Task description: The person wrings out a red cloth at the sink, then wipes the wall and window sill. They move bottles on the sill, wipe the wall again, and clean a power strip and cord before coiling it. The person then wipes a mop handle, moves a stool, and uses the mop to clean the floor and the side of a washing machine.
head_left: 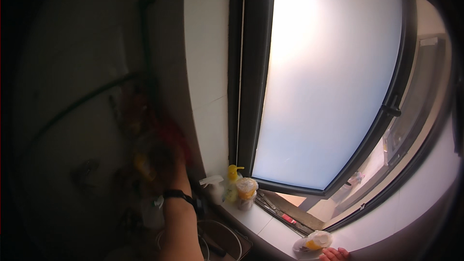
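My left arm, with a dark band at the wrist, reaches forward into deep shadow. My left hand (166, 162) is nearly lost there, its fingers hidden in the dark. Close to it hang a red cloth-like thing (169, 133) and a small yellow thing (143, 166), both too dim to name. At the lower right, the fingertips of my right hand (335, 253) rest on the edge of the white windowsill (270, 230), extended. Just beside them lies a crumpled white and yellow plastic package (314, 240); I see no grip on it.
On the sill stand a white spray bottle (212, 181), a yellow pump bottle (232, 191) and a plastic-covered jar (246, 194). A frosted window (328, 87) in a dark frame tilts open, its handle (392, 110) at right. A green hose (92, 95) crosses the dark wall.
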Motion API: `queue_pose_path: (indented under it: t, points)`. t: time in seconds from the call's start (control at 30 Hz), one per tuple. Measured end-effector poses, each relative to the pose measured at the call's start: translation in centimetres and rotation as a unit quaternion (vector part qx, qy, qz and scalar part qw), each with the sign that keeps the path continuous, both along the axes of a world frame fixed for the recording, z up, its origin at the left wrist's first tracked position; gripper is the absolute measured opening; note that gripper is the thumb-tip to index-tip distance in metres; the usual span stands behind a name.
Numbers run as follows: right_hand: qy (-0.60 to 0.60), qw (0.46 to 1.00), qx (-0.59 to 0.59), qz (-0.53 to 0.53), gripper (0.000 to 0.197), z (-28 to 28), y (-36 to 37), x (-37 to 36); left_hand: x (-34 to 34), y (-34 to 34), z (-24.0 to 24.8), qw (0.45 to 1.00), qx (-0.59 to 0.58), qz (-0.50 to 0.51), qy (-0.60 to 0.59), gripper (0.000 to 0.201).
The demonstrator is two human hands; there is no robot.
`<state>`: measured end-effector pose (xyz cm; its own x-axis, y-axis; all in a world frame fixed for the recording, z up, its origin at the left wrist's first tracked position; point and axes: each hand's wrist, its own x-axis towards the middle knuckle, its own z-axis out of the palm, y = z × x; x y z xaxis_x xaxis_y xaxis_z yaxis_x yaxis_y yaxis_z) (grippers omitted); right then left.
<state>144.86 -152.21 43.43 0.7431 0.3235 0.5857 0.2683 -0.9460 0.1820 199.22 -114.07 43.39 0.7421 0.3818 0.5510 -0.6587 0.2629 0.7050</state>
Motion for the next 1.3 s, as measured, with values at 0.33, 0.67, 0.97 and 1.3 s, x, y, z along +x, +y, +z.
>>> queue_pose_path:
  t: [0.33,0.67,0.97,1.3]
  points:
    - [-0.009,1.000,0.019,0.017,0.012,0.9,0.4,0.4,-3.7,-2.1,-5.6,0.960,-0.172,-0.075,0.209,0.050]
    - [0.006,1.000,0.011,0.004,0.010,-0.6,-0.5,0.9,-4.6,-6.2,17.5,0.962,0.100,0.133,-0.218,0.083]
    - [0.038,0.999,0.033,0.018,0.016,-0.8,-1.5,-0.3,-3.1,-4.4,-18.8,0.995,0.006,-0.069,0.071,0.055]
    - [0.045,0.998,0.032,0.037,0.011,-0.3,-1.6,-0.5,-3.3,-1.9,-21.7,0.906,-0.200,0.028,0.372,0.034]
